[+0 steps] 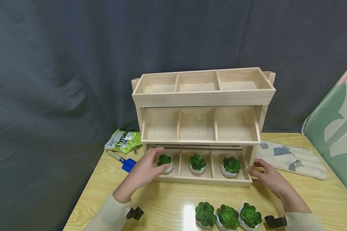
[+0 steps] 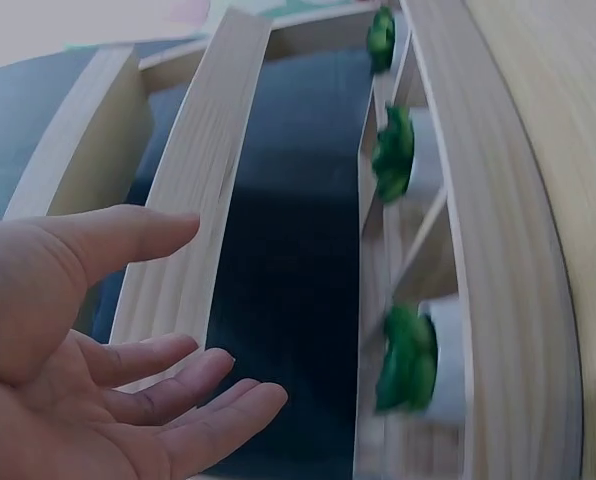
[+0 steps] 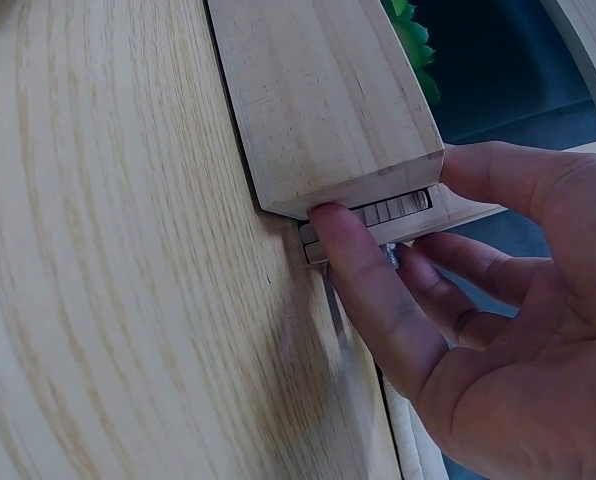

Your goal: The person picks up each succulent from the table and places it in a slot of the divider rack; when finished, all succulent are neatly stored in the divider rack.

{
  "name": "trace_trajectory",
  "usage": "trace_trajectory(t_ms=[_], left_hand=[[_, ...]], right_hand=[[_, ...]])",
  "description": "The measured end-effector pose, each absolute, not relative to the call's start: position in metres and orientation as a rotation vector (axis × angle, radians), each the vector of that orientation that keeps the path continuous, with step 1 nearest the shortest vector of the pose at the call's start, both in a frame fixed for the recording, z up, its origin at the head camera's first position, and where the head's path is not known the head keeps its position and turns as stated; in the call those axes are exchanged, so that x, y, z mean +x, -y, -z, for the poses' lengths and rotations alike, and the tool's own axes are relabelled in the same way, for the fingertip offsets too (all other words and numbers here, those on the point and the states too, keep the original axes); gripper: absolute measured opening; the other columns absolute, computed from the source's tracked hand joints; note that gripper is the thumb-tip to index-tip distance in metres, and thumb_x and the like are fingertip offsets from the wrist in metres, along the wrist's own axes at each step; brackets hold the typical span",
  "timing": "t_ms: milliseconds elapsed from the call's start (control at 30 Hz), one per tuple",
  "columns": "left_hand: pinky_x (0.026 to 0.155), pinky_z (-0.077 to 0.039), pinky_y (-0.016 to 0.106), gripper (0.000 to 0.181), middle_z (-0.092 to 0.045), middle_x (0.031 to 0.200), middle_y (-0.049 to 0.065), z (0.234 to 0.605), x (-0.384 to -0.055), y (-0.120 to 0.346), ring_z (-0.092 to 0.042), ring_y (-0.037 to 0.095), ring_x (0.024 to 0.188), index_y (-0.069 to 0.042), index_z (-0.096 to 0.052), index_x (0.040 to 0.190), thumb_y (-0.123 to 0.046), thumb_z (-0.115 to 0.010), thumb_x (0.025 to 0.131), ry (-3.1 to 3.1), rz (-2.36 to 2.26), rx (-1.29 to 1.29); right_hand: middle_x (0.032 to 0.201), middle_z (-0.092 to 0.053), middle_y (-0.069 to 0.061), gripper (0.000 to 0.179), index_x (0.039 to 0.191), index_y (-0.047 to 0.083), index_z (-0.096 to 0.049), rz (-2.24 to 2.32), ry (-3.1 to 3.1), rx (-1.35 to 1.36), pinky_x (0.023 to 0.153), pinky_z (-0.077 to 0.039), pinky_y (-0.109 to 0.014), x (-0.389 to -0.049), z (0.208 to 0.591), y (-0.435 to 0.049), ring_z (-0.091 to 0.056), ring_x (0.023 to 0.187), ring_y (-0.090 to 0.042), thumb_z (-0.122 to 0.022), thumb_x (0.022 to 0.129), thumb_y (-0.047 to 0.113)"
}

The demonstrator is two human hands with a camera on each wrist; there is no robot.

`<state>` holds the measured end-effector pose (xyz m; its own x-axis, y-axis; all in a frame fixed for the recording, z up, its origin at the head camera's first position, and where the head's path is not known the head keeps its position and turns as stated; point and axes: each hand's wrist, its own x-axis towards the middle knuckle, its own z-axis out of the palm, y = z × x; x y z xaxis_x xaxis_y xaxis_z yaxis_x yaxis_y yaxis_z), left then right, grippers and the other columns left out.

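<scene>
Bottom tray [image 1: 202, 182]: long axis running left to right, from beneath the left fingers to the right fingers' grasp; the right hand [image 1: 268, 178] is the nearer, being in contact, while the left stands clear.
Right hand: thumb and fingers bent about the tray's right end at its corner, holding it; firmness of grip cannot be told.
Left hand [image 1: 143, 171]: thumb and fingers spread well apart, nothing held; the left wrist view shows a gap between fingertips and plant.
Left potted plant [image 1: 164, 159]: in the left compartment, below the left fingertips and apart from them; in the head view, it appears between thumb and forefinger.
Middle potted plant [image 1: 197, 162]: in the middle compartment, to the right of the left fingers and left of the right fingers.
Right potted plant [image 1: 231, 165]: in the right compartment, near the right fingers, on their left.
3 loose potted plants [image 1: 227, 217]: on the table [image 1: 162, 205], nearer the person than the fingers, between the 2 wrists, closer to the right.
</scene>
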<state>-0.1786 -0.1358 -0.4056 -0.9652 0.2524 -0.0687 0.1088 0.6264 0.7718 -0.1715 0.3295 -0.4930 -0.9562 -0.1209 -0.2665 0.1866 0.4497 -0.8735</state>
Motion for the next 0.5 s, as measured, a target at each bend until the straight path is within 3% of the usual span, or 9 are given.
trace_trajectory(t_ms=[300, 500], left_hand=[[0.116, -0.054, 0.052, 0.070, -0.051, 0.159, 0.016, 0.407, -0.185, 0.176, -0.052, 0.037, 0.149, -0.007, -0.044, 0.160, -0.034, -0.074, 0.102, -2.746, -1.280, 0.152], [0.110, -0.056, 0.055, 0.067, -0.053, 0.158, 0.018, 0.410, -0.189, 0.191, -0.053, 0.040, 0.147, -0.008, -0.043, 0.160, -0.033, -0.071, 0.104, -2.784, -1.267, 0.058]], right_hand=[[0.149, -0.039, -0.038, 0.065, 0.158, -0.013, -0.027, 1.518, -2.408, 0.048, 0.091, -0.067, -0.044, -0.173, 0.495, -0.330, -0.060, 0.132, -0.051, -0.053, 0.114, 0.027], [0.151, -0.038, -0.038, 0.067, 0.159, -0.012, -0.027, 1.520, -2.395, 0.064, 0.092, -0.067, -0.044, -0.170, 0.493, -0.328, -0.059, 0.133, -0.052, -0.055, 0.113, 0.029]])
